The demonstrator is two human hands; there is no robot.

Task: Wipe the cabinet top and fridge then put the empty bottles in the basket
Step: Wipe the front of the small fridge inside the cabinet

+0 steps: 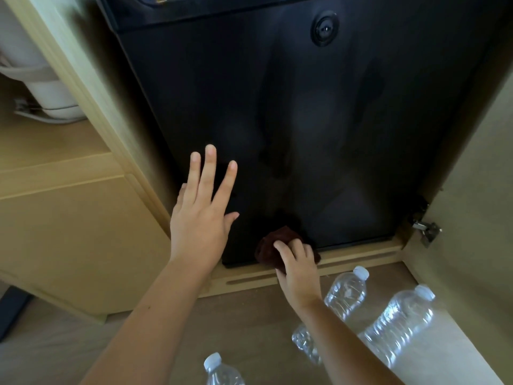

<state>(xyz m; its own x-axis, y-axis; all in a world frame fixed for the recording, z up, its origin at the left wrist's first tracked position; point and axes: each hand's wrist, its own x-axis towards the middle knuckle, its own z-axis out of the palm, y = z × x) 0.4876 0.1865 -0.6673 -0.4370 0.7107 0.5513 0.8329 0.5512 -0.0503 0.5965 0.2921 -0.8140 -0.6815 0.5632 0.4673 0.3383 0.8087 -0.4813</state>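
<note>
A person's left hand (200,218) lies flat against the lower left of a black mini fridge (305,120) door, fingers straight and spread. The right hand (298,270) grips a bunched dark brown cloth (273,245), pressing it to the door's bottom edge near the middle. The fridge sits inside a light wooden cabinet (305,266), whose door (472,190) stands open at right on a metal hinge (426,232). A round lock (324,29) marks the fridge door's far right corner. On the floor (249,315) in front are three clear plastic bottles with white caps, each apparently holding nothing: one (347,294) just right of the right forearm, a second (399,326) further right, and a third (222,372) nearest, between the forearms.
</note>
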